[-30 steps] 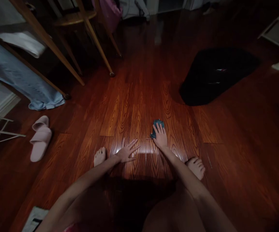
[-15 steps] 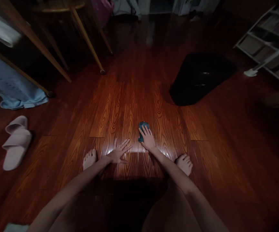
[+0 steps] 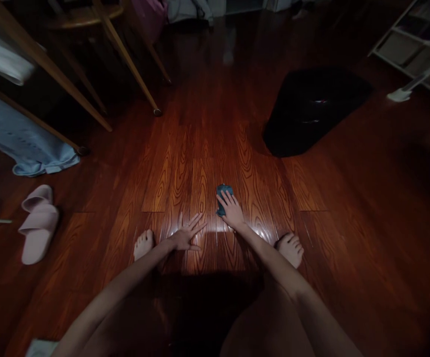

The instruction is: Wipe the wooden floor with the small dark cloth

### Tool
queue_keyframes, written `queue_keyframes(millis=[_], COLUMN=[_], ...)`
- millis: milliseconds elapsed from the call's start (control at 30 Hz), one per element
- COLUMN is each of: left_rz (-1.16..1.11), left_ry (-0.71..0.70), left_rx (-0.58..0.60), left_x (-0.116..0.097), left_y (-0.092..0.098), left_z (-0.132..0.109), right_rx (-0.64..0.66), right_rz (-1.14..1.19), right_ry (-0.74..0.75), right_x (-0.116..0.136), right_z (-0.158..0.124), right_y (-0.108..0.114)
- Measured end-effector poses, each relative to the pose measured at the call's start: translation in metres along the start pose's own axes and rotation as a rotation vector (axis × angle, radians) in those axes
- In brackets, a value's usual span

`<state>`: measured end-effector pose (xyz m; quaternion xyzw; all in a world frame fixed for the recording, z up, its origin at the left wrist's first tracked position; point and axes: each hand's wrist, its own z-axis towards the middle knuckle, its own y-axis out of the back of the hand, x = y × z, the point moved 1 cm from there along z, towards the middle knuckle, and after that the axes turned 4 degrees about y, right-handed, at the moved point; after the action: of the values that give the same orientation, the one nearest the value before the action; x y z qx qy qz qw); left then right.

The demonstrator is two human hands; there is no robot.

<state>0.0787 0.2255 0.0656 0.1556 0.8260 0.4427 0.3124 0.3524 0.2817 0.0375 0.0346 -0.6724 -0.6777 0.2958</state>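
A small dark teal cloth (image 3: 223, 190) lies on the reddish wooden floor (image 3: 202, 173) in front of me. My right hand (image 3: 232, 210) rests flat on top of it, fingers extended and a little apart, covering its lower right part. To the left of the cloth, my left hand (image 3: 185, 235) is spread wide, low over or on the bare boards; whether its palm touches them is hard to tell. Nothing is in my left hand.
My bare feet (image 3: 144, 244) flank the hands. Pink slippers (image 3: 39, 225) lie at left, below blue fabric (image 3: 29, 139) and wooden chair legs (image 3: 133, 64). A black bin-like object (image 3: 307, 114) stands ahead right, near a white shelf (image 3: 397, 49).
The camera view has shifted slightly, so slippers and feet appear further right. Both hands keep nearly the same pose, the right still on the cloth.
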Motion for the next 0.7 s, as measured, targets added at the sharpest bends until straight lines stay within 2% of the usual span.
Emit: queue_keyframes(millis=[367,433,533,633,700], left_rz=[-0.013,-0.014,-0.020,-0.026,-0.026], left_ry=[0.008,0.006,-0.005,-0.010,-0.009], left_rx=[0.010,0.012,0.013,0.008,0.004], left_x=[-0.003,-0.003,-0.001,0.000,0.001], left_y=[0.005,0.005,0.005,0.002,0.000], left_z=[0.002,0.002,0.002,0.002,0.002], right_rx=[-0.027,-0.054,-0.119,-0.119,-0.065], right_rz=[-0.019,-0.021,-0.027,-0.052,-0.063], right_ry=[-0.030,-0.069,-0.205,-0.279,-0.197], right_x=[-0.010,-0.015,-0.020,-0.010,0.007], right_z=[-0.004,-0.003,-0.004,-0.011,-0.015], right_y=[-0.003,-0.004,-0.006,-0.012,-0.018])
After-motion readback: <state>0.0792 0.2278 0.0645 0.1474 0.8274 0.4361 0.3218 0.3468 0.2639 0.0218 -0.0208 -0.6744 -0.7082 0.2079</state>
